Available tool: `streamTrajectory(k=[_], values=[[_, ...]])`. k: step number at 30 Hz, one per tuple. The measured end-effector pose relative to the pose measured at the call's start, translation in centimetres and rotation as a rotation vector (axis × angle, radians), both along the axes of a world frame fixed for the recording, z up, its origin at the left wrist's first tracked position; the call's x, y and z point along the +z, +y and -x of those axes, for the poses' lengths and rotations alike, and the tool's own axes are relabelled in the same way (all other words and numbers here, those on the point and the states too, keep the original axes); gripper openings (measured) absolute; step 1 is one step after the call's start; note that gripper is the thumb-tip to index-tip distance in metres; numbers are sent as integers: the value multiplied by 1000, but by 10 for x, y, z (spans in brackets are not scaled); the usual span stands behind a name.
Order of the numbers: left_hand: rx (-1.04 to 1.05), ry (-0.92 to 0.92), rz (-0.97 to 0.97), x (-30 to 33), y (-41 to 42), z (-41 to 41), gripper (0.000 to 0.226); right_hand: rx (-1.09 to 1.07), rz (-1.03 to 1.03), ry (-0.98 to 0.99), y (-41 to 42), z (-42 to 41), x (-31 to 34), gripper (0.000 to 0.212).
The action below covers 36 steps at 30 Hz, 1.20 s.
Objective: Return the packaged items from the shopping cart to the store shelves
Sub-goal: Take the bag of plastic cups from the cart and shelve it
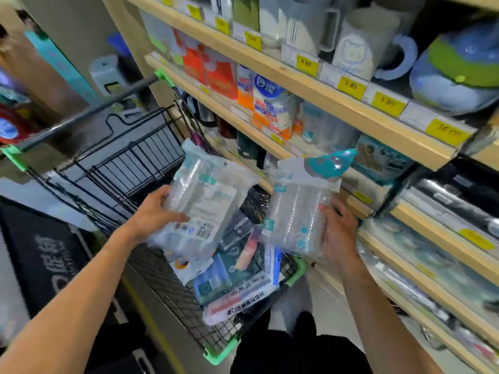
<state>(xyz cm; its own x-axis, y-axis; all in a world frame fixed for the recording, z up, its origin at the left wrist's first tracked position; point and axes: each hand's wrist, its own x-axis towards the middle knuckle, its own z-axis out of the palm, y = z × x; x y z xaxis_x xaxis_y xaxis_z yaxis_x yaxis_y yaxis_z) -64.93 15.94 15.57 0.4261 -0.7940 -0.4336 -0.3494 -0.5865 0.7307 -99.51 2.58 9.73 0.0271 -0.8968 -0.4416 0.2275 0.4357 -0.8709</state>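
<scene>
My left hand (159, 211) grips a clear plastic pack with a white label (205, 201), lifted above the black wire shopping cart (172, 282). To its right, my right hand (337, 228) grips a second clear pack with a teal header card (299, 209), held between the cart and the wooden shelves (359, 112). Several more packaged items (240, 279) lie in the cart's near end below both packs. Both packs are tilted, their tops pointing up and away from me.
The shelves on the right carry cups, paper-cup packs (272, 109), mugs (356, 49) and foil rolls, with yellow price tags (388, 103) along the edges. The cart's handle (89, 112) and green corners stand to the left. A dark mat (46, 257) lies on the floor.
</scene>
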Motion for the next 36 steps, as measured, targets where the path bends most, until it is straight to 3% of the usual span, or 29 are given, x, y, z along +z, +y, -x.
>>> streamTrajectory(k=[4,11,14,16,19,21,22,24,26,29,33,36], values=[[139,88,126,-8,-33,18,66,115,130,139,8,-25,0,35],[-77,216,62,-36,-60,84,65,164,139,236,32,-79,-20,41],[-182,394,104,-44,-61,84,38,94,16,185,36,-75,-33,42],[-154,360,207,-51,-65,76,14,38,-79,138,39,-70,-40,40],[-83,275,179,-55,-77,65,55,42,-115,101,41,-63,-42,29],[-71,371,-18,-51,-84,61,87,67,-142,107,38,-58,-37,25],[-97,456,-100,-49,-87,61,90,81,-157,102,35,-55,-34,24],[-169,534,-145,-46,-94,61,63,115,-169,96,27,-48,-26,23],[-233,484,-105,-43,-104,66,42,126,-165,115,21,-41,-19,21],[-272,520,-56,-44,-113,74,49,124,-174,131,18,-38,-12,22],[-311,549,-72,-48,-123,86,41,128,-207,145,20,-31,-10,19],[-319,595,-76,-48,-131,79,50,141,-207,160,18,-27,-12,30]])
